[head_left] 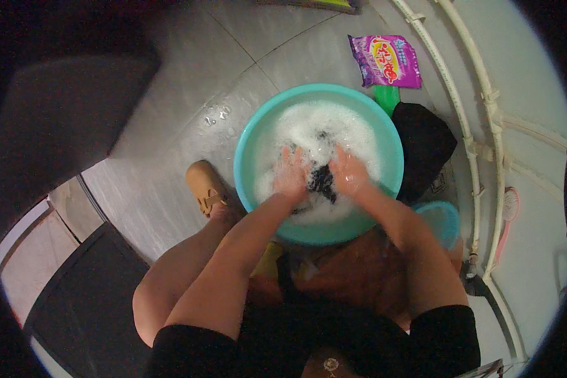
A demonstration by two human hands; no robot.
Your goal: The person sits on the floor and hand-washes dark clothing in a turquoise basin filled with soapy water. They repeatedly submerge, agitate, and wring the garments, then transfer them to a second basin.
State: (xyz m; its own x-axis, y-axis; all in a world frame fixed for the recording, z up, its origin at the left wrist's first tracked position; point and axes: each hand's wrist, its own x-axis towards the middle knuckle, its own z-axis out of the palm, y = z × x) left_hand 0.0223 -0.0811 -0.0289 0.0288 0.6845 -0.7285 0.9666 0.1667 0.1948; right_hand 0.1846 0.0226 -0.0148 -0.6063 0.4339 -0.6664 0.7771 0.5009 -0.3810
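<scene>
Head view: inside the teal basin (321,87), we position our left hand (292,173) and right hand (349,171) flanking dark cloth (323,183) amid white foam (315,120), both outspread, gripping nothing visible.

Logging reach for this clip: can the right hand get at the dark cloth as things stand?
Likely yes: the right hand is inside the basin, close beside the dark cloth, and only foam seems to lie about them.
</scene>
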